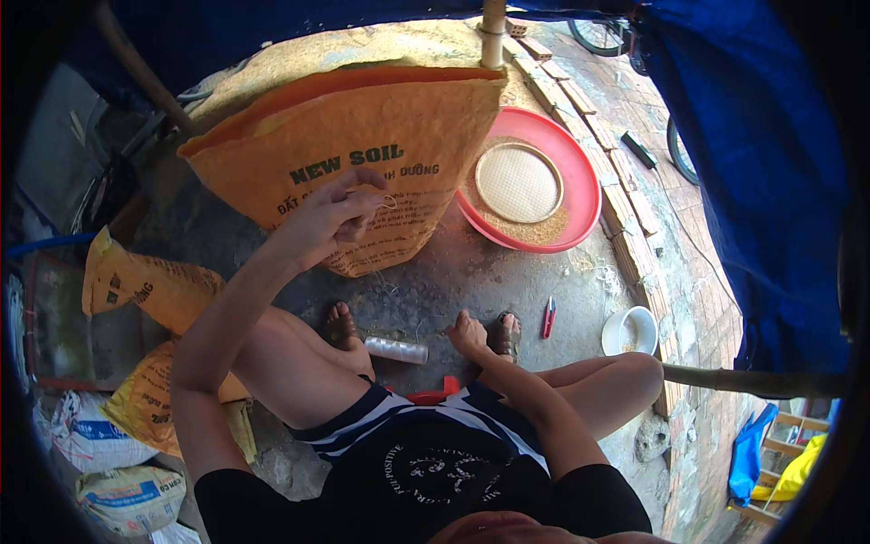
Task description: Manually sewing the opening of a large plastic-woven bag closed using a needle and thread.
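My left hand (333, 216) is raised in front of a large orange woven sack (381, 113), its fingers pinched on a thin pale string (390, 201) that curls out past the fingertips. The sack stands upright with its wide mouth partly open; its inside is mostly hidden. Lower down, over the floor between my feet, my right hand (468, 335) is closed with the fingers curled in. What it holds, if anything, is too small to make out. Red-handled thread snips (549, 319) lie on the floor to its right, and a clear plastic-wrapped roll (396, 350) lies to its left.
A round red tray (587, 195) of grain holds a woven sieve (519, 183). A white bowl (630, 331) sits beside a row of bricks (625, 222). Folded orange sacks (154, 281) and white sacks (131, 499) lie at left. Blue tarps (761, 181) hang around; a bamboo post (492, 36) stands behind.
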A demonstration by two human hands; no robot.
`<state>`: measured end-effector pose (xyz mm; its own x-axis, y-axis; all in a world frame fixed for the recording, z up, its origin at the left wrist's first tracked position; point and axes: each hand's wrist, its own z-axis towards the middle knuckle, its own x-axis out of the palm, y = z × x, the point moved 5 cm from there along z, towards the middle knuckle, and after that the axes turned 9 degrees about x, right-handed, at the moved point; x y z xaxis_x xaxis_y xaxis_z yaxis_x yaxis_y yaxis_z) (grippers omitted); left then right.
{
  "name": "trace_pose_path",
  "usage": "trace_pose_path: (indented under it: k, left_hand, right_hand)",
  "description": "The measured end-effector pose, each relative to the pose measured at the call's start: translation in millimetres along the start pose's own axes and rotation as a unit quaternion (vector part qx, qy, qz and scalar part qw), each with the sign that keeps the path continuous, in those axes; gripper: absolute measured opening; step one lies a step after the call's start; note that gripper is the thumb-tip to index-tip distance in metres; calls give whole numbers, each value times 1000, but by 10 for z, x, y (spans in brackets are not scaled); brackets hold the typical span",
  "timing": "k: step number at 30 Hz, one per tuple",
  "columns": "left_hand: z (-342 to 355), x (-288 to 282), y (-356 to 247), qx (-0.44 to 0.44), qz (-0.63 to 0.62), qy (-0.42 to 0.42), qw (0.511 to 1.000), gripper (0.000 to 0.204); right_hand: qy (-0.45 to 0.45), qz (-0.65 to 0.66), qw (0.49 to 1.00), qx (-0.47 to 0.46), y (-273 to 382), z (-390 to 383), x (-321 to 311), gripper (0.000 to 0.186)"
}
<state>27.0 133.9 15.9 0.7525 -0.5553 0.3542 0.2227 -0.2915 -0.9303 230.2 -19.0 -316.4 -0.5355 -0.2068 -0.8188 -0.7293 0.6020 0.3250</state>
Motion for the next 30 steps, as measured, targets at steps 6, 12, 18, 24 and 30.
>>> trace_pose_path:
  k: [6, 12, 18, 24, 30]
  left_hand:
    - [-32, 70, -560, 112, -11, 79, 991, 16]
    - [135, 386, -1078, 135, 44, 112, 984, 18]
    - [405, 486, -1095, 161, 82, 72, 981, 19]
    - [445, 393, -1143, 253, 151, 9, 956, 19]
    - [509, 386, -1022, 248, 154, 6, 956, 21]
  right_hand:
    - [396, 140, 906, -47, 945, -200, -1154, 54]
    - [444, 421, 772, -170, 1320, -656, -3025, 37]
    - [307, 529, 738, -284, 1471, -632, -3533, 36]
    - [66, 604, 746, -270, 1472, -3, -3795, 29]
    - [19, 683, 697, -217, 1475, 262, -3727, 22]
